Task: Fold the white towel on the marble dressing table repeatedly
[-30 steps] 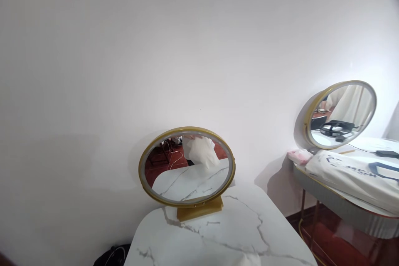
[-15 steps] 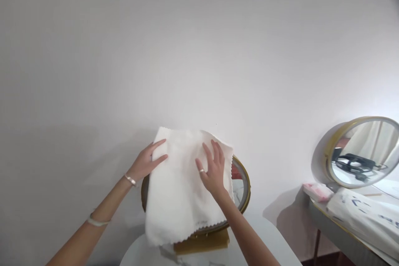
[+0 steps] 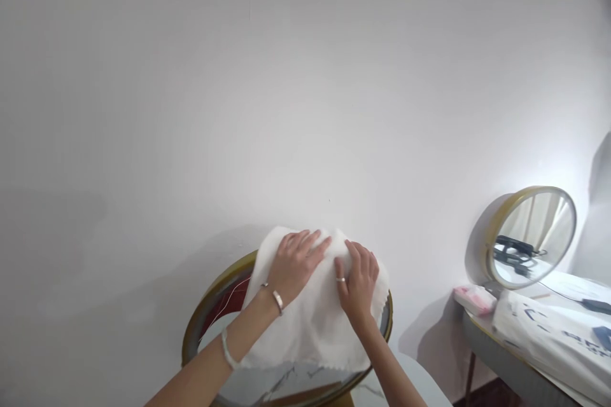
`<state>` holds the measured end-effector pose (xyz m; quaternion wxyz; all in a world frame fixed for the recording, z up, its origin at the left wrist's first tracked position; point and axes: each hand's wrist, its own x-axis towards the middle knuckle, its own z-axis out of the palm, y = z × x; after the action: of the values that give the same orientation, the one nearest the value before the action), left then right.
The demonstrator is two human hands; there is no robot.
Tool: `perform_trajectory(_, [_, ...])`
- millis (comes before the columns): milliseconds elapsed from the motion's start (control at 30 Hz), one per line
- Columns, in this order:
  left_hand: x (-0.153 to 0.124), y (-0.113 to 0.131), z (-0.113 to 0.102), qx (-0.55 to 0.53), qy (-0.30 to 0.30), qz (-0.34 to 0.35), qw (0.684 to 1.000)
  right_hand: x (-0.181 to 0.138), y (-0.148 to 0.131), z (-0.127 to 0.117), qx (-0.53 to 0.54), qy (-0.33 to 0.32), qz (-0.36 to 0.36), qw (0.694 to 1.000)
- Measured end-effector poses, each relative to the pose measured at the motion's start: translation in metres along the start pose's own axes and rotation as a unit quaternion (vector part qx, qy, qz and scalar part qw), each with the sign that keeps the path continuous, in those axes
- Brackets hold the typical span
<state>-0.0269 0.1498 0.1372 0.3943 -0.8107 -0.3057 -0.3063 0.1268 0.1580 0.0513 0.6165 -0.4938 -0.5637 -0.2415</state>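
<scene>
A white cloth (image 3: 305, 324) with scalloped edges lies draped over the upper and right part of a round mirror (image 3: 210, 315) with a gold rim. My left hand (image 3: 298, 261) rests on the cloth near its top, palm down with fingers stretched out. Just to its right, my right hand (image 3: 358, 276) presses on the same cloth, fingers extended and thumb apart, a ring showing. The mirror's lower left glass is uncovered and reflects a marbled surface and a thin white cord.
Behind stands a plain grey-white wall (image 3: 305, 89). A marble-patterned white table (image 3: 420, 381) is under the mirror. To the right, a second table (image 3: 501, 350) carries another round gold-rimmed mirror (image 3: 534, 238), a pink-and-white packet (image 3: 475, 299) and a white printed bag (image 3: 548, 324).
My left hand has moved right, from the cloth's left edge onto its upper middle. The cloth has shifted right, uncovering the mirror's left side, and the mirror looks larger and tilted further back.
</scene>
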Motion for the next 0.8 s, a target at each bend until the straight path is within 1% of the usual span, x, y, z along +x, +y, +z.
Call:
perform_trajectory(100, [0.031,0.030,0.018,-0.017,-0.041,0.068,0.997,-0.024,0.029,-0.005,0.014,0.008,0.103,0.995])
perform_trajectory(200, [0.048,0.054,0.030,-0.026,-0.078,0.107,0.991,-0.044,0.054,-0.010,0.023,0.009,0.183,0.983])
perform_trajectory(267, [0.051,0.060,0.034,-0.041,-0.076,0.112,0.990,-0.048,0.064,-0.013,0.037,0.001,0.203,0.979])
perform_trajectory(333, [0.046,0.056,0.035,-0.056,-0.047,0.099,0.992,-0.043,0.065,-0.016,0.058,-0.017,0.190,0.980])
perform_trajectory(400, [0.037,0.045,0.029,-0.067,-0.005,0.070,0.995,-0.031,0.055,-0.016,0.070,-0.027,0.147,0.986])
perform_trajectory(467, [0.022,0.028,0.018,-0.076,0.034,0.023,0.996,-0.016,0.035,-0.013,0.062,-0.016,0.086,0.994])
perform_trajectory(567, [-0.007,-0.003,-0.008,-0.096,0.073,-0.054,0.991,0.006,-0.007,-0.002,0.045,0.020,-0.026,0.998])
perform_trajectory(633, [-0.034,-0.024,-0.024,-0.117,0.094,-0.110,0.983,0.016,-0.036,0.011,0.045,0.024,-0.102,0.994])
perform_trajectory(700, [-0.068,-0.041,-0.032,-0.146,0.119,-0.184,0.965,0.019,-0.063,0.026,0.060,0.014,-0.181,0.982])
perform_trajectory(733, [-0.088,-0.047,-0.034,-0.159,0.133,-0.230,0.951,0.016,-0.074,0.033,0.075,0.003,-0.228,0.971])
perform_trajectory(767, [-0.109,-0.052,-0.033,-0.169,0.147,-0.279,0.934,0.011,-0.084,0.040,0.096,-0.016,-0.283,0.954])
perform_trajectory(800, [-0.132,-0.054,-0.031,-0.173,0.160,-0.329,0.914,0.003,-0.091,0.045,0.121,-0.044,-0.348,0.929])
